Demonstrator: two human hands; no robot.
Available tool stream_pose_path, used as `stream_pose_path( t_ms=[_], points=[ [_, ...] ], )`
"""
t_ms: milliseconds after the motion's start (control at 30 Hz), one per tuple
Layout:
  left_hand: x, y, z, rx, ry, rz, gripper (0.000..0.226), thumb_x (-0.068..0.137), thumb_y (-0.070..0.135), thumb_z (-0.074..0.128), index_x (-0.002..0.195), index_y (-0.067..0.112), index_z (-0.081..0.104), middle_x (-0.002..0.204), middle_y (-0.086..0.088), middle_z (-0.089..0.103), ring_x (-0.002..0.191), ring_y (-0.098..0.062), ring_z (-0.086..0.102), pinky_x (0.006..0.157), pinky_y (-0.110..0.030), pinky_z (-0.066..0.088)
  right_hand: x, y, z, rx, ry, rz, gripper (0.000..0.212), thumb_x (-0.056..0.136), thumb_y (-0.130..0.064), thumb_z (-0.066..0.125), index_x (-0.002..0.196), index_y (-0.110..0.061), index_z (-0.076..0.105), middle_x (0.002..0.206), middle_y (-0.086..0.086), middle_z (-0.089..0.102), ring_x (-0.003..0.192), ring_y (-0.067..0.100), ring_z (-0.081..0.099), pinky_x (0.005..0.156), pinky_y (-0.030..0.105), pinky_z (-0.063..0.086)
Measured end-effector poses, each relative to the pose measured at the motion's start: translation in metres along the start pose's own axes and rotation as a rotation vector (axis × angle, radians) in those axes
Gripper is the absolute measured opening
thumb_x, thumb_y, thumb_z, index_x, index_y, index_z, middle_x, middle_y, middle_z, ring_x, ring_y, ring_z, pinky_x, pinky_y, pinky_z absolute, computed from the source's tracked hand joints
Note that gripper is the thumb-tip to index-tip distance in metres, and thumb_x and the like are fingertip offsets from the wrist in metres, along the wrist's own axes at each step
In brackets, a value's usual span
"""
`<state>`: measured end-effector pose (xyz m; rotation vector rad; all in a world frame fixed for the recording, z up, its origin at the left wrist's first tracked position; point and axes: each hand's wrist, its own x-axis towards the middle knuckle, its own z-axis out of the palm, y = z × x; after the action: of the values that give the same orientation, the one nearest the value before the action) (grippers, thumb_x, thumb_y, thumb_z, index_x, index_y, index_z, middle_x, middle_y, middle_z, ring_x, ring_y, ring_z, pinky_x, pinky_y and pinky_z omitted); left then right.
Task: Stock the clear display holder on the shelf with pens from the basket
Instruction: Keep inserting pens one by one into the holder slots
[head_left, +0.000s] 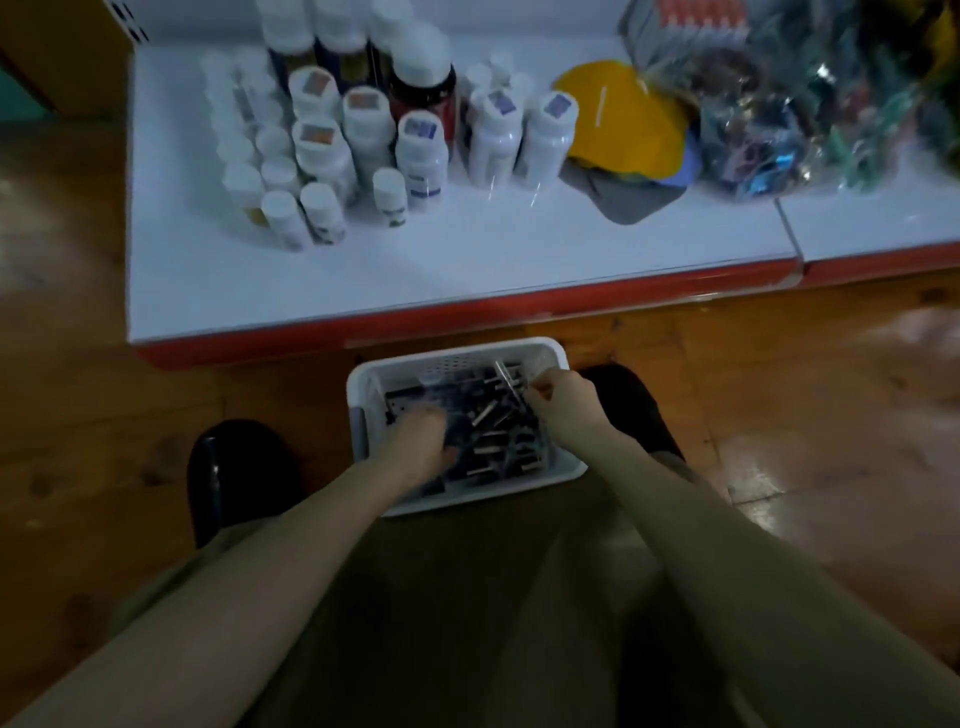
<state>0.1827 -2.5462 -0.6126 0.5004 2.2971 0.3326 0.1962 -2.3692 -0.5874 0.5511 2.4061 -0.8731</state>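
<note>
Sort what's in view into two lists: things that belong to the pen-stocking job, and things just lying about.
Job:
white basket
pens in it
left hand down among them
right hand, fingers seemingly pinching one
shelf

Lying about:
white-capped bottles
yellow hat
clear bags of small goods

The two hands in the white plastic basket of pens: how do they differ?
The left hand is sunk among the dark pens near the white plastic basket and its left wall, fingertips hidden. The right hand is raised at the right rim, fingers curled, apparently pinching one silver-tipped pen. Both reach into the same basket.
</note>
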Motion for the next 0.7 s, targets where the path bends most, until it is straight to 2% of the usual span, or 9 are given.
stream_pose_path(
  t_ms=[100,133,233,333,433,533,567,633,700],
  points=[
    [0.027,-0.006,0.025,0.045,0.004,-0.003,0.046,0.091,0.037,0.056,0.12,0.003,0.047,0.12,-0.016,0.053,0.107,-0.027,0.053,0.086,-0.034,0.046,0.028,0.003,0.021,-0.073,-0.009,-0.013,0.028,0.098,-0.018,0.045,0.122,-0.005,0.049,0.086,0.013,0.059,0.063,0.018,0.048,0.053,0.028,0.038],
    [0.033,-0.009,0.031,0.083,0.014,-0.002,0.05,0.09,0.04,0.056,0.122,0.003,0.046,0.121,-0.016,0.052,0.11,-0.028,0.051,0.089,-0.034,0.045,0.036,0.002,0.027,-0.099,-0.021,-0.013,0.03,0.098,-0.019,0.045,0.124,-0.004,0.047,0.089,0.013,0.059,0.066,0.02,0.051,0.055,0.029,0.039],
    [0.042,-0.013,0.04,0.174,0.071,0.001,0.045,0.09,0.034,0.057,0.121,0.004,0.043,0.123,-0.016,0.051,0.112,-0.03,0.05,0.091,-0.035,0.042,0.051,0.004,0.043,-0.142,-0.038,0.0,0.032,0.095,-0.019,0.05,0.123,-0.005,0.047,0.112,0.016,0.06,0.097,0.031,0.058,0.074,0.034,0.045],
    [0.045,-0.013,0.039,0.17,0.121,0.011,0.033,0.089,0.016,0.054,0.118,0.004,0.044,0.12,-0.015,0.054,0.107,-0.029,0.054,0.086,-0.036,0.046,0.051,0.007,0.051,-0.23,-0.05,-0.03,0.023,0.094,-0.017,0.051,0.114,-0.006,0.054,0.111,0.015,0.061,0.101,0.031,0.058,0.082,0.038,0.049],
    [0.047,-0.01,0.038,0.186,0.091,0.031,0.029,0.09,0.01,0.049,0.117,0.004,0.044,0.115,-0.015,0.057,0.1,-0.029,0.058,0.082,-0.036,0.05,0.045,0.003,0.04,-0.146,-0.052,-0.088,0.022,0.094,-0.017,0.051,0.112,-0.006,0.058,0.103,0.012,0.064,0.094,0.028,0.06,0.082,0.038,0.05],
    [0.045,-0.005,0.035,0.239,0.068,0.041,0.028,0.094,0.013,0.041,0.121,0.004,0.044,0.118,-0.016,0.056,0.101,-0.027,0.057,0.081,-0.032,0.046,0.036,-0.008,0.015,0.021,0.048,-0.168,0.013,0.095,-0.014,0.051,0.102,-0.008,0.059,0.086,0.005,0.059,0.077,0.019,0.055,0.072,0.032,0.043],
    [0.043,-0.004,0.033,0.225,0.068,0.042,0.029,0.095,0.015,0.04,0.121,0.004,0.045,0.12,-0.017,0.054,0.103,-0.027,0.056,0.082,-0.032,0.045,0.031,-0.013,0.007,0.077,0.079,-0.195,0.014,0.095,-0.014,0.052,0.103,-0.006,0.059,0.087,0.005,0.057,0.079,0.018,0.053,0.073,0.031,0.042],
    [0.034,-0.003,0.022,0.092,0.105,0.035,0.025,0.096,0.015,0.04,0.116,0.003,0.049,0.118,-0.016,0.052,0.102,-0.028,0.054,0.082,-0.031,0.043,0.017,-0.022,-0.01,0.162,0.135,-0.249,0.02,0.094,-0.014,0.053,0.11,-0.003,0.059,0.097,0.005,0.059,0.089,0.017,0.054,0.078,0.025,0.044],
    [0.019,0.0,0.006,-0.106,0.18,0.051,0.016,0.097,0.015,0.041,0.102,0.003,0.052,0.099,-0.012,0.053,0.085,-0.023,0.052,0.07,-0.03,0.039,-0.001,-0.034,-0.027,0.249,0.193,-0.305,0.021,0.094,-0.014,0.053,0.111,-0.004,0.059,0.096,0.0,0.058,0.09,0.013,0.054,0.076,0.018,0.042]
  ],
)
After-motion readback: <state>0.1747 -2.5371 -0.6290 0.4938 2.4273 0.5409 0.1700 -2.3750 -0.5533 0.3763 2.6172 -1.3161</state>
